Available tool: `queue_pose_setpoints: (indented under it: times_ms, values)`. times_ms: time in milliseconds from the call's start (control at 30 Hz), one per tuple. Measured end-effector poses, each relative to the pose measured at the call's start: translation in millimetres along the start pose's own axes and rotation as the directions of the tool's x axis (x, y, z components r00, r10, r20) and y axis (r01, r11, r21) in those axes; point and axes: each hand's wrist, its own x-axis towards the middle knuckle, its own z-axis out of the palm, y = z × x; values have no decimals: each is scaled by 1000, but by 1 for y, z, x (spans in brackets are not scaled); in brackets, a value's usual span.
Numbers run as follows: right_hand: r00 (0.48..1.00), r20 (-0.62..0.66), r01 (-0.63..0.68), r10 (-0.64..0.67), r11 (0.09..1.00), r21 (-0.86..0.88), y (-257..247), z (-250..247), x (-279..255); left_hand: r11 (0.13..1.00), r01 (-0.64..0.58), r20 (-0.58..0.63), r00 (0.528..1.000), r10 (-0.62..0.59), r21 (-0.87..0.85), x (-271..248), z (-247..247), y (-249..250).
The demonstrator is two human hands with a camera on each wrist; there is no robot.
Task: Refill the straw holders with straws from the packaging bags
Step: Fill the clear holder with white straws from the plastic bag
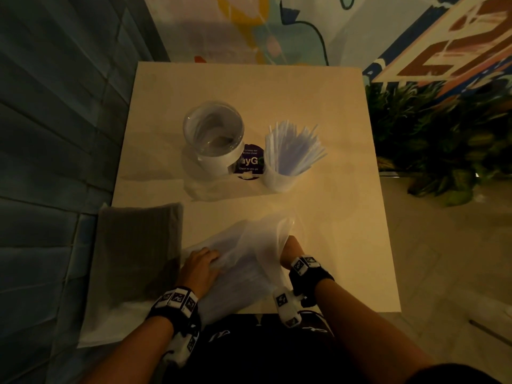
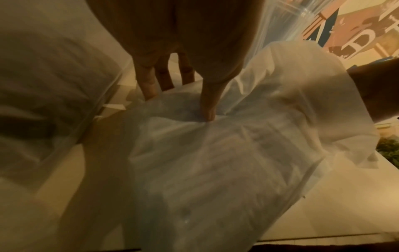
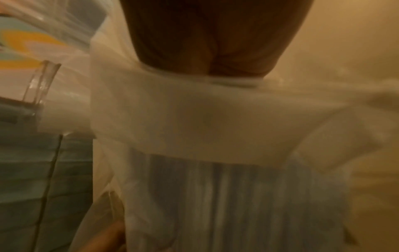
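A translucent packaging bag (image 1: 243, 261) of pale straws (image 3: 215, 196) lies at the table's near edge. My left hand (image 1: 203, 263) presses on the bag's left side; in the left wrist view its straight fingers (image 2: 149, 85) and thumb push into the film (image 2: 215, 162). My right hand (image 1: 289, 245) is pushed into the bag's open mouth, and the film (image 3: 194, 119) hides its fingers. Further back stand a clear round holder (image 1: 213, 137) with a white band, nearly empty, and a white holder (image 1: 288, 162) full of pale straws.
A second bag of dark straws (image 1: 138, 245) lies at the near left and overhangs the table edge (image 1: 399, 300). A purple round sticker (image 1: 248, 162) sits between the holders. Green plants (image 1: 429, 139) stand to the right, and a dark panelled wall (image 1: 55, 134) runs along the left.
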Motion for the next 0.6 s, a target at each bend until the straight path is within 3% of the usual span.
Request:
queue_pose_setpoints:
  times_ms: [133,300,433,600]
  values:
    - [998,-30,63,-62,998,11,-21,-21,-34,1000,-7,9,1000,7,-6,-3,2,2]
    - [982,-149,137,-114,978,156,-27,-48,-48,999,27,52,998,-28,28,-5,1,-2]
    - [971,-5,238,-238,971,-32,-38,-39,-48,1000,18,67,998,-18,8,-7,0,-1]
    - [986,-46,155,-159,985,-76,-43,-31,-45,1000,2,31,1000,-3,19,-9,-1,0]
